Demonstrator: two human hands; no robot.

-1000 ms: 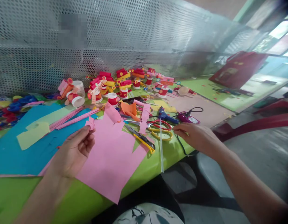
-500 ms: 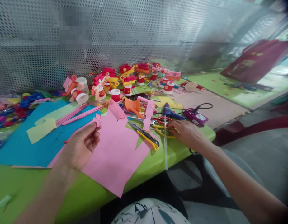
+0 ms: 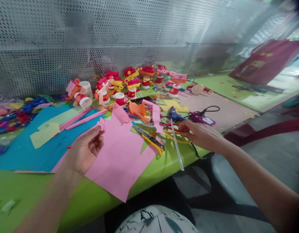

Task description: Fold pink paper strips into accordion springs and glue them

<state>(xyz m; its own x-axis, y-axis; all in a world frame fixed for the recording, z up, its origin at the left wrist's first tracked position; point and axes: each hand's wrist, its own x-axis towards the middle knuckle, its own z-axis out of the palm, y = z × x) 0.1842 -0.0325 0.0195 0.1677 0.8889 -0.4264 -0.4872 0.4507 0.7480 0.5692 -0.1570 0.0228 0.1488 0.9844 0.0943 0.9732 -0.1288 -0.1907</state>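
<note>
My left hand [image 3: 85, 150] pinches a small folded piece of pink paper [image 3: 101, 123] between thumb and fingertips, above the pink sheet [image 3: 112, 158]. My right hand [image 3: 200, 134] has its fingers curled on scissors [image 3: 175, 126] with red handles. Yellow handles [image 3: 179, 140] lie just below them. Beside these fingers rests a blue glue gun [image 3: 174, 113], a long clear glue stick [image 3: 177, 147] jutting from it past the table edge. Between my hands, a yellow and black box cutter [image 3: 151, 139] lies across the pink sheet.
Several red, yellow and pink paper-and-cup models [image 3: 132, 87] stand along the perforated metal wall [image 3: 139, 32]. Blue sheets [image 3: 23, 145] and pink strips [image 3: 86, 119] lie at left. A purple corded box [image 3: 203, 118] sits at right, and a red bag [image 3: 265, 61] farther back.
My right hand has moved slightly right and up, drawing the scissor handles along. The clear glue stick has swung so its lower end points farther right. My left hand keeps its pinch.
</note>
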